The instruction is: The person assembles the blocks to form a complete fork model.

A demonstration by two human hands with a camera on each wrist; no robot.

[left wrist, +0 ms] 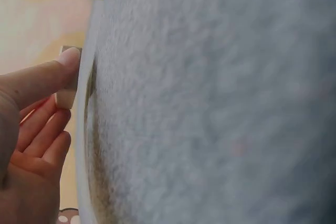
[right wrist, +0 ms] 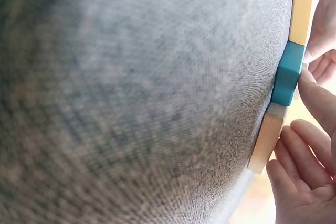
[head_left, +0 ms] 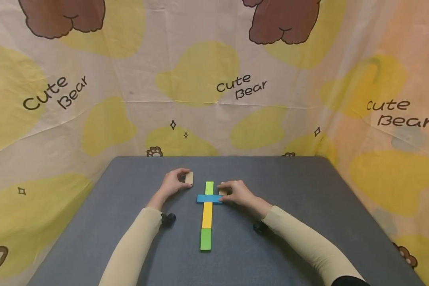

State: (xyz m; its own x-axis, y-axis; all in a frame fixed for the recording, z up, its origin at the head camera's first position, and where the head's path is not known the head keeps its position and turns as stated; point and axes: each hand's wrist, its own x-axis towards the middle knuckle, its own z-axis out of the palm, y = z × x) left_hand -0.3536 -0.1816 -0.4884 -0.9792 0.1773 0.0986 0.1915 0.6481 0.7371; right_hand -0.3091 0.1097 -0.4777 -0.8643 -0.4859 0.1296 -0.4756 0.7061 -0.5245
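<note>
On the table lies a cross-like row of blocks: a light green block (head_left: 209,188) at the far end, a blue block (head_left: 207,199) set crosswise, then a yellow block (head_left: 207,215) and a green block (head_left: 205,240) nearest. My left hand (head_left: 170,184) pinches a plain wooden block (head_left: 189,178) left of the row's far end, thumb across its face in the left wrist view. Right of the light green block, my right hand (head_left: 240,193) holds another wooden block (right wrist: 266,139) between index finger and thumb. That thumb overlaps the blue block's right end; the fingers partly hide this wooden block.
The grey table (head_left: 279,178) ends at a far edge against a patterned cloth (head_left: 200,79) with bear prints, which also hangs along both sides. Dark wrist-worn devices (head_left: 168,219) sit on both wrists, close over the table.
</note>
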